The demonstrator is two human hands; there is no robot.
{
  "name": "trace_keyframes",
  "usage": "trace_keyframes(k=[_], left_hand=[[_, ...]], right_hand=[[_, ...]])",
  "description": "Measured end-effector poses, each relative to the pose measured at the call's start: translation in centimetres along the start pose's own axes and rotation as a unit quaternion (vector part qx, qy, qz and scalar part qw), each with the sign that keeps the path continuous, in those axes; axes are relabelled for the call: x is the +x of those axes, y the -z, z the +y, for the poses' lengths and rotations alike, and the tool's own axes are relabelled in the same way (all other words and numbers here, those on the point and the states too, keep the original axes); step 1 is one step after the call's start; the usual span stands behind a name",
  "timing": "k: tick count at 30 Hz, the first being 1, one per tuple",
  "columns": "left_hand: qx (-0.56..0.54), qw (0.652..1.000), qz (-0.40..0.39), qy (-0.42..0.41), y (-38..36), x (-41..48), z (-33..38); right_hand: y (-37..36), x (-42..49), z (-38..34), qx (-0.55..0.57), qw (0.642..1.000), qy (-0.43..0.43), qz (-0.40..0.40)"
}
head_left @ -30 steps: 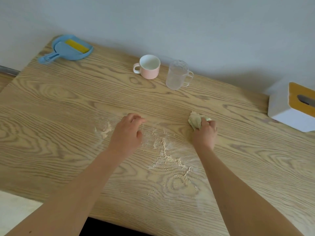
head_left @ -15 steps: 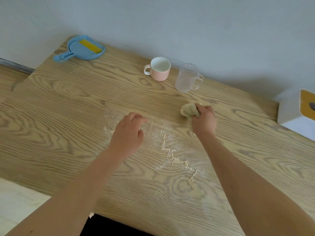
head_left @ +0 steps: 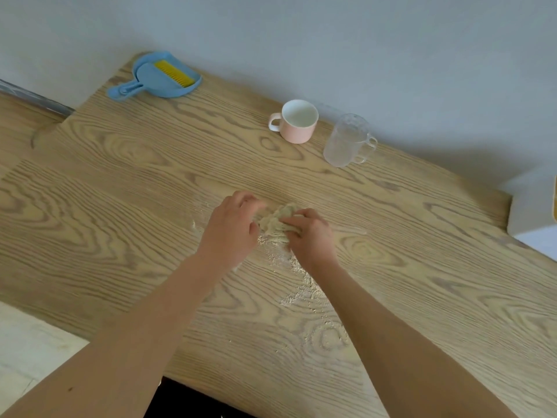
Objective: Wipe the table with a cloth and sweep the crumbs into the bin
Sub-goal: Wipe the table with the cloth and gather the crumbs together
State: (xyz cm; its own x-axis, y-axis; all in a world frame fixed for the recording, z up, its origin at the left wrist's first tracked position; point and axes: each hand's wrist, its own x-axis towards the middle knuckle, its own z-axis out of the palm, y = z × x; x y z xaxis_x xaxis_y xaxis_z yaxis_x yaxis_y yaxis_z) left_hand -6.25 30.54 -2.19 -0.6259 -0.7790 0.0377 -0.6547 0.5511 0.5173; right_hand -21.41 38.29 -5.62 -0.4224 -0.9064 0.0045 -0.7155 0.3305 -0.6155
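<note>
Beige and crumpled, the cloth (head_left: 278, 220) lies bunched on the wooden table (head_left: 120, 206), directly under the fingers of the right hand (head_left: 310, 233), which curl over its near side and press it to the wood. The left hand (head_left: 230, 227) sits just beside it, fingers loosely bent toward the cloth's far edge. Their tips are blurred, so I cannot tell whether they pinch it or only reach for it.

The cloth looks soft and very light (it holds no shape of its own), so it will probably fold wherever it is squeezed. My guess is that a broad hold from above, fingers spread over the middle of the wad, would give a wider wiping face than a pinch at one corner.

Pale crumbs (head_left: 298, 285) trail from just below the right fingertips back alongside that wrist, with a fainter dusting just outside the left knuckles. They look fine and dry, likely to scatter under a quick stroke.

Well away from both sets of fingers, a blue dustpan (head_left: 150, 86) holding a yellow-bristled brush (head_left: 174, 73) lies at the far corner. No bin is in sight.
</note>
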Motion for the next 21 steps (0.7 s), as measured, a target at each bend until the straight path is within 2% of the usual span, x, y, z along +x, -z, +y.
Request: trace_keyframes(k=[5, 11, 13, 16, 19, 21], left_hand=[[-0.011, 1.000, 0.008, 0.020, 0.9, 0.5, -0.7], [-0.008, 0.999, 0.006, 0.037, 1.8, 0.5, -1.8], [-0.009, 0.999, 0.006, 0.043, 1.9, 0.8, -2.3], [-0.014, 0.999, -0.005, 0.037, 1.5, 1.3, -2.2], [-0.010, 1.000, -0.026, 0.010, 1.2, 1.9, -1.4], [-0.005, 0.999, -0.033, -0.005, 1.2, 2.4, -0.8]], right_hand=[[4.3, 4.1, 2.1, -0.017, 0.992, -0.057, 0.108], [6.0, 4.7, 7.1, -0.107, 0.952, -0.252, 0.139], [4.1, 3.5, 6.3, -0.123, 0.954, -0.239, 0.134], [0.7, 1.5, 2.7, -0.103, 0.978, -0.142, 0.110], [-2.0, 0.1, -0.4, -0.046, 0.997, -0.033, 0.054], [-1.9, 0.2, -0.9, 0.007, 0.998, -0.018, 0.061]])
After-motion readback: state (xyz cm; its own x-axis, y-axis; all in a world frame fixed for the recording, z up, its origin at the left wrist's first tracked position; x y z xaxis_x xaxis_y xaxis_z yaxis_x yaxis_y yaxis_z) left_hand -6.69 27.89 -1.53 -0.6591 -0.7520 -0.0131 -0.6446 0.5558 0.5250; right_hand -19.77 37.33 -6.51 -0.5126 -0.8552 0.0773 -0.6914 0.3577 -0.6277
